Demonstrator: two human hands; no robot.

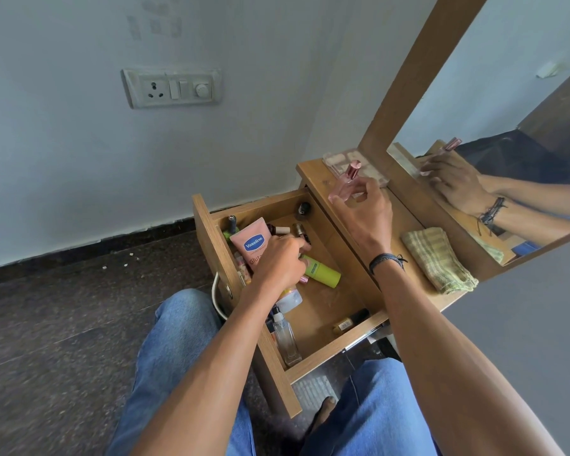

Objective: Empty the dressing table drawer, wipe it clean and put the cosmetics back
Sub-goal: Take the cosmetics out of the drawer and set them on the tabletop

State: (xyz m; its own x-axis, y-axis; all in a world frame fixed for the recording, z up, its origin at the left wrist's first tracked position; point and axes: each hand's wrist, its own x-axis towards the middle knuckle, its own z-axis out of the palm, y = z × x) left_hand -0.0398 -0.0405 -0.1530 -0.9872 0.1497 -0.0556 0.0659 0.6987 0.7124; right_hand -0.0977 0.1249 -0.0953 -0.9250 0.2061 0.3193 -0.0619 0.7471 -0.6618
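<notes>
Right grip [366, 209] pinches pink glass perfume bottle [346, 184] above wooden desk [405, 218]: stand it upright by pale makeup palette [343, 158], not near edge. Left grip [282, 261] curls in open wooden drawer [260, 204] among cosmetics [252, 241]; maybe holds sth, cannot tell.

Pale wall [63, 143] with switch plate [171, 88] above dark speckled floor [46, 307].

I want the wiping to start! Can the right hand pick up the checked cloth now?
Probably not just yet. The right hand pinches the pink bottle above the table top. The checked cloth lies uncovered close beside that wrist, so once the bottle is put down, the way looks free.
</notes>
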